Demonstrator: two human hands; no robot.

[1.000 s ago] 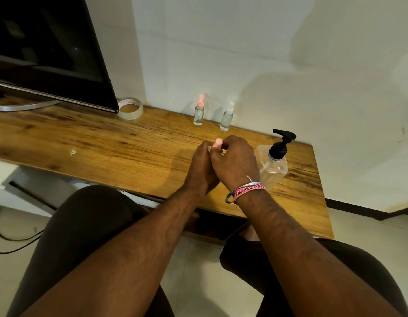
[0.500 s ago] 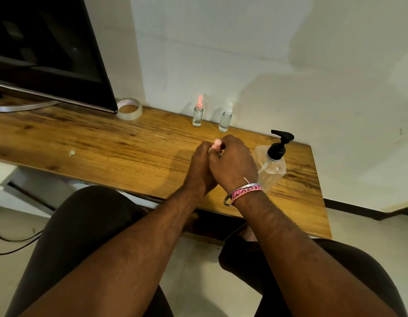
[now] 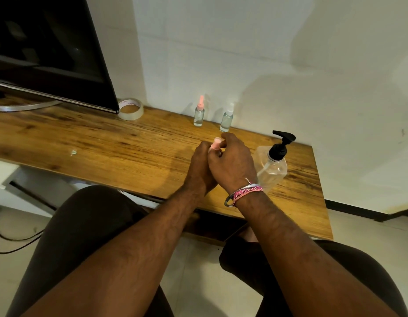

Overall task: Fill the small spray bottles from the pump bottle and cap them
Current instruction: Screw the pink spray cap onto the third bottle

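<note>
My left hand point(image 3: 199, 167) and my right hand point(image 3: 232, 164) are pressed together over the wooden desk point(image 3: 107, 145). Between them they hold a small spray bottle; only its pink cap point(image 3: 215, 143) sticks out above the fingers, and my right fingers pinch it. The bottle's body is hidden in my left hand. Two capped small spray bottles stand upright by the wall: one with a pink top point(image 3: 199, 112), one with a clear top point(image 3: 227, 118). The clear pump bottle point(image 3: 273, 165) with a black pump head stands just right of my right hand.
A dark monitor point(image 3: 49, 49) on a silver stand fills the back left of the desk. A roll of clear tape point(image 3: 130, 109) lies beside it. The desk's right edge is close behind the pump bottle. My knees are under the front edge.
Both hands stay clasped on the small bottle at the same spot; my right fingers have shifted slightly around the pink cap. Nothing else has moved.
</note>
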